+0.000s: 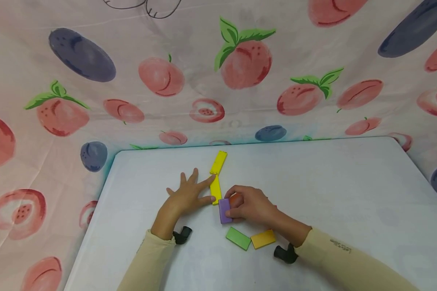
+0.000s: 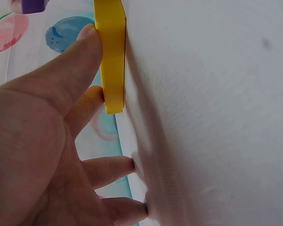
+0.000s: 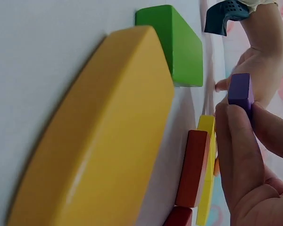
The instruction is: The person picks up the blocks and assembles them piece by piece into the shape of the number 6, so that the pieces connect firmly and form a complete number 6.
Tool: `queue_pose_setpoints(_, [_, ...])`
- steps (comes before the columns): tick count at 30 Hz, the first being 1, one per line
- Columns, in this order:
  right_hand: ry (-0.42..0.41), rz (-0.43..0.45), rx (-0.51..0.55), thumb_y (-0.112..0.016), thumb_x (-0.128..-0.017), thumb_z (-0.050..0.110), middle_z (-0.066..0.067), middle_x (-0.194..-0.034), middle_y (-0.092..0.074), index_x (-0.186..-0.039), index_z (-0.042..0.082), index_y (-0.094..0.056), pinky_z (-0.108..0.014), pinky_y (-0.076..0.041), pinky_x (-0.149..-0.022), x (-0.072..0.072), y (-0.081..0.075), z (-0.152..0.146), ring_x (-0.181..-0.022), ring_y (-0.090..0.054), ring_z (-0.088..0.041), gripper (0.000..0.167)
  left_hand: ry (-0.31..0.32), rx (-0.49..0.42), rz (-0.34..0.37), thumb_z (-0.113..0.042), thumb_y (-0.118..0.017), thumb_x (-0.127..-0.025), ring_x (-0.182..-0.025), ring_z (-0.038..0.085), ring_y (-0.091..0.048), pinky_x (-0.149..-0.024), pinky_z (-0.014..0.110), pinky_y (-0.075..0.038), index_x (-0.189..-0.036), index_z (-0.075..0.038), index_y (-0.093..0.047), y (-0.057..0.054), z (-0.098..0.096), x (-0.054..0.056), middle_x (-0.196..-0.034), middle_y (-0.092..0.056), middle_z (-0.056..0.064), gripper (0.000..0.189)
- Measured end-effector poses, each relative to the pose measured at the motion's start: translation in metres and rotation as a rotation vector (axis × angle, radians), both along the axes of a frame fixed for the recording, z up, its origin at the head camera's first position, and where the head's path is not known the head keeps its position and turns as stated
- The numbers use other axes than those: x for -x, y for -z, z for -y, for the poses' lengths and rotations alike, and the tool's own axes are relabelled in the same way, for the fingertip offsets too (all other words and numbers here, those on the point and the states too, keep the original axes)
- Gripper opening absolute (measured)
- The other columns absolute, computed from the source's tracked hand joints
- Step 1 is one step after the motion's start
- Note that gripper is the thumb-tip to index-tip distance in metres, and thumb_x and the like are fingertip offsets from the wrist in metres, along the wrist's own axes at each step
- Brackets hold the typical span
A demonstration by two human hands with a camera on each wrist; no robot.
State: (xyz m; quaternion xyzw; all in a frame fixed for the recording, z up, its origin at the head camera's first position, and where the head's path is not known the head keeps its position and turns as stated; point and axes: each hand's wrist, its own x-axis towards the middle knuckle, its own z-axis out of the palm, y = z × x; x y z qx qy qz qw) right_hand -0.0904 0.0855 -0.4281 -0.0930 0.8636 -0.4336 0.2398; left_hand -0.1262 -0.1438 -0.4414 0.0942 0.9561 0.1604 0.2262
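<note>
My right hand point(image 1: 251, 204) pinches a purple block point(image 1: 224, 211) between thumb and fingers. In the right wrist view the purple block point(image 3: 240, 89) appears raised off the tabletop. My left hand point(image 1: 187, 196) has its fingers spread. Its thumb and index finger touch the nearer yellow block point(image 1: 215, 189), while other fingertips meet the white surface in the left wrist view. A second yellow block point(image 1: 218, 162) lies just beyond, almost end to end with the first. Partly hidden behind my right hand is a red-orange block point(image 3: 193, 167), with a darker red block point(image 3: 179, 217) near it.
Nearer me, a green block point(image 1: 238, 238) and an orange-yellow block point(image 1: 263, 239) lie with their ends close together. All rest on a white tabletop point(image 1: 349, 182). A fruit-print cloth point(image 1: 189, 48) hangs behind the table's far edge. Each wrist carries a black camera point(image 1: 286, 254).
</note>
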Motion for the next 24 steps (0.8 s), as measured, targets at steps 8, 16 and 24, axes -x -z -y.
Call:
queue_pose_setpoints(8, [-0.023, 0.033, -0.027, -0.086, -0.083, 0.025, 0.006, -0.077, -0.071, -0.115, 0.022, -0.067, -0.029, -0.055, -0.068, -0.003, 0.002, 0.009, -0.069, -0.066, -0.014, 0.037, -0.001, 0.0, -0.005, -0.059, -0.066, -0.092, -0.154, 0.056, 0.002, -0.099, 0.093, -0.007, -0.156, -0.049, -0.033, 0.0, 0.0, 0.0, -0.173, -0.007, 0.016, 0.073])
queue_pose_setpoints(16, [-0.038, 0.035, -0.014, -0.086, -0.084, 0.023, 0.003, -0.069, -0.069, -0.114, 0.017, -0.068, -0.029, -0.054, -0.065, -0.006, 0.003, 0.013, -0.058, -0.069, -0.014, 0.036, 0.001, -0.015, -0.009, -0.059, -0.066, -0.092, -0.154, 0.056, 0.003, -0.099, 0.093, -0.006, -0.156, -0.048, -0.033, 0.001, 0.0, -0.001, -0.173, -0.007, 0.016, 0.073])
queue_pose_setpoints(24, [-0.047, 0.01, -0.04, -0.087, -0.083, 0.023, 0.003, -0.066, -0.068, -0.113, 0.015, -0.07, -0.029, -0.053, -0.062, -0.006, 0.006, 0.015, -0.056, -0.067, -0.015, 0.036, 0.007, -0.008, -0.019, -0.059, -0.066, -0.092, -0.154, 0.057, 0.002, -0.098, 0.093, -0.007, -0.156, -0.048, -0.033, 0.0, 0.0, -0.001, -0.172, -0.008, 0.017, 0.073])
